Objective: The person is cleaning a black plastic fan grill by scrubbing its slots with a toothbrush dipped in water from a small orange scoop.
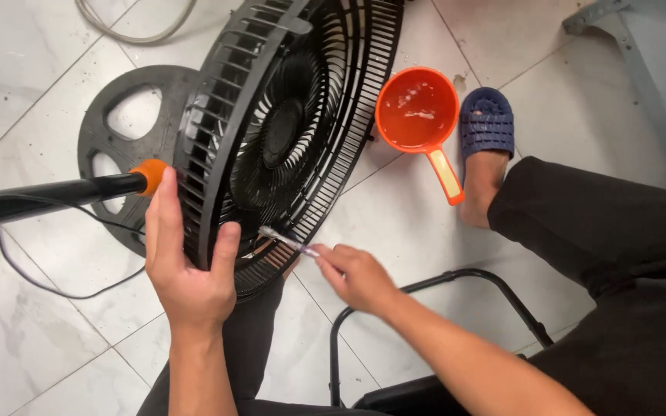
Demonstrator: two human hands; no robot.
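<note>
Hands: left grips fan grille | right holds brush | orange ladle beside

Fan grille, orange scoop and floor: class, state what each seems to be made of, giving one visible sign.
Fan grille: probably black moulded plastic, judging by its thin even ribs and soft sheen; coated metal is possible.
Orange scoop: plastic, with bright uniform colour and bowl and handle moulded as one piece.
Floor: glossy ceramic or stone tile, with grey veining and straight joints.
</note>
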